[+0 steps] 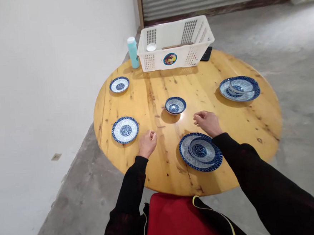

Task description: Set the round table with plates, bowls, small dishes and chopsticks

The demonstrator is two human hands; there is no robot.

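Note:
My left hand (147,143) hovers over the near left of the round wooden table, fingers curled in and nothing seen in them. Beside it lies a blue-and-white plate (125,130). My right hand (208,123) is above the table, its fingers drawn together with nothing visible between them. Just below that hand is a larger blue-rimmed plate (185,155) with a patterned bowl (199,150) sitting on it. A small blue-and-white bowl (175,105) stands upright in the middle, between the hands and apart from both.
At the right is another plate (226,93) with a bowl (241,85) on it. A small dish (119,84) lies at the back left. A white plastic basket (179,57) stands at the far edge, beside a turquoise bottle (133,54) and a black flat object (206,54).

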